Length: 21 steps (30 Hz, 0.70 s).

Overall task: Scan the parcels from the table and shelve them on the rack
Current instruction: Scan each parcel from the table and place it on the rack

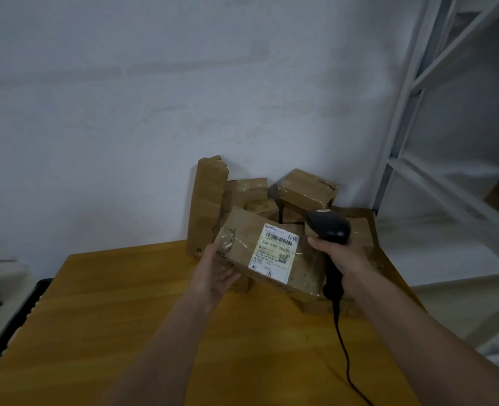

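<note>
Here wooden table (125, 317) meets white wall (154, 112)

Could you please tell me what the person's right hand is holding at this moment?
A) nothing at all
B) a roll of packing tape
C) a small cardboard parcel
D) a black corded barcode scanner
D: the right hand grips the handle of a black barcode scanner with its cord trailing down over the table, its head beside the white label of the parcel that the left hand holds.

One scanner (328, 228), two hands, roughly eight parcels.
</note>
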### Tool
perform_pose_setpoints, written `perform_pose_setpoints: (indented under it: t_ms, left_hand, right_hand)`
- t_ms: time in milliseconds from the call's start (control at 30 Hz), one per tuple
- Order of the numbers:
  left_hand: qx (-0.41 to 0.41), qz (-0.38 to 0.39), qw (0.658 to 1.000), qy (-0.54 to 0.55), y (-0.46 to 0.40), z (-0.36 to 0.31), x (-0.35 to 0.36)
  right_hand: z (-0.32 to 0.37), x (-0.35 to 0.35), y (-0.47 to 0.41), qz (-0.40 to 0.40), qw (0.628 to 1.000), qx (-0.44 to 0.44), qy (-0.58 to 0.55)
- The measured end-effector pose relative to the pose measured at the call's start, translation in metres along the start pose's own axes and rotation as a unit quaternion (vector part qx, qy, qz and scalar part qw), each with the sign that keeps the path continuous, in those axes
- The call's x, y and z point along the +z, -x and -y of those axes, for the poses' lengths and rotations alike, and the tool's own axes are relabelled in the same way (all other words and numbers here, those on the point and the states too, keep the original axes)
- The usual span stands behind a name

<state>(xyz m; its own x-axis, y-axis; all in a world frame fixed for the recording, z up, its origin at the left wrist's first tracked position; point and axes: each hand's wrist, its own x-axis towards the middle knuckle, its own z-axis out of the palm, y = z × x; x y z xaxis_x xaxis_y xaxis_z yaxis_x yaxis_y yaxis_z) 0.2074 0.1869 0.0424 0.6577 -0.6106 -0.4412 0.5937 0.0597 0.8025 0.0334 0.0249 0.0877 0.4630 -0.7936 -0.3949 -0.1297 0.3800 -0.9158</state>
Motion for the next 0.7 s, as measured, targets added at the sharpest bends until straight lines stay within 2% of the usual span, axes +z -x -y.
perform_pose_setpoints:
  t_ms: [133, 267, 500, 600, 700]
  left_hand:
    - [-0.087, 0.079, 0.990, -0.081, 0.004, -0.002, -0.001]
    - [-0.118, 0.072, 0.990, 0.019, 0.002, 0.001, 0.001]
    - [-0.087, 0.010, 0.980, 0.176, 0.003, 0.003, 0.019]
    - [-0.065, -0.005, 0.971, 0.231, 0.001, -0.001, 0.023]
    - [-0.050, 0.006, 0.971, 0.233, -0.001, -0.005, 0.025]
  right_hand:
    - [0.013, -0.004, 0.004, -0.006, 0.998, -0.054, 0.026]
    - [0.019, -0.004, 0.009, -0.001, 0.994, -0.087, 0.061]
    - [0.016, 0.001, 0.023, -0.011, 0.986, -0.137, 0.100]
    - [0.013, 0.003, 0.036, 0.029, 0.983, -0.144, 0.109]
    - [0.011, 0.004, 0.048, 0.066, 0.982, -0.133, 0.116]
